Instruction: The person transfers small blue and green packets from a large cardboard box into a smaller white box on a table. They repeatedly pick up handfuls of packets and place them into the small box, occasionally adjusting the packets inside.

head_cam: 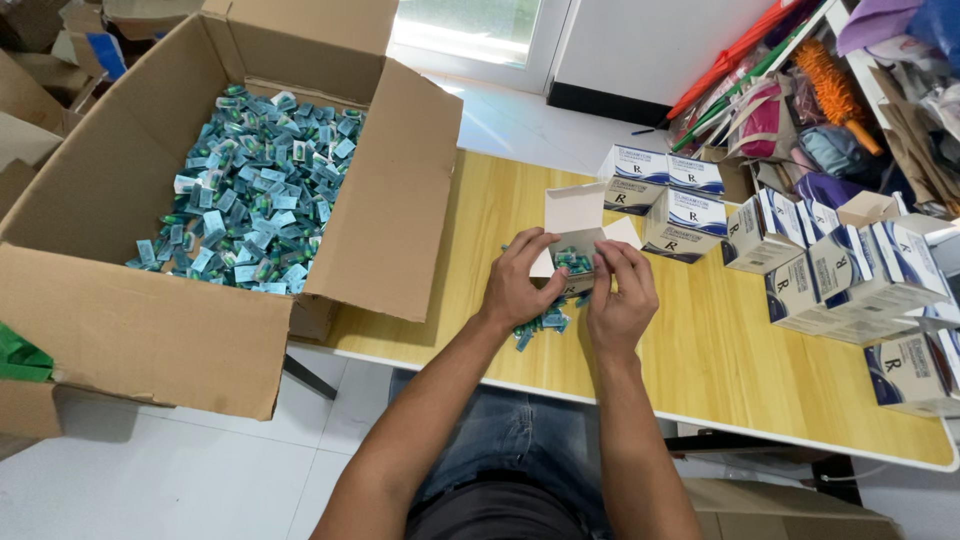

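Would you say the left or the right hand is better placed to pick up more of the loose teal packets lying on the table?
Probably the left hand. The loose teal packets lie just below it at the table's near edge, while the right hand has its fingertips on the open small white box, seemingly steadying it.

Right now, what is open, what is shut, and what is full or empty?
Big cardboard box: open, flaps up, partly filled with small green-blue packets.
Small white box: open, lid up, packets inside.
Left hand: holding the small white box.
Right hand: fingers at the box's opening.
Stacked white boxes: shut.
Loose packets: lying on the wooden table.
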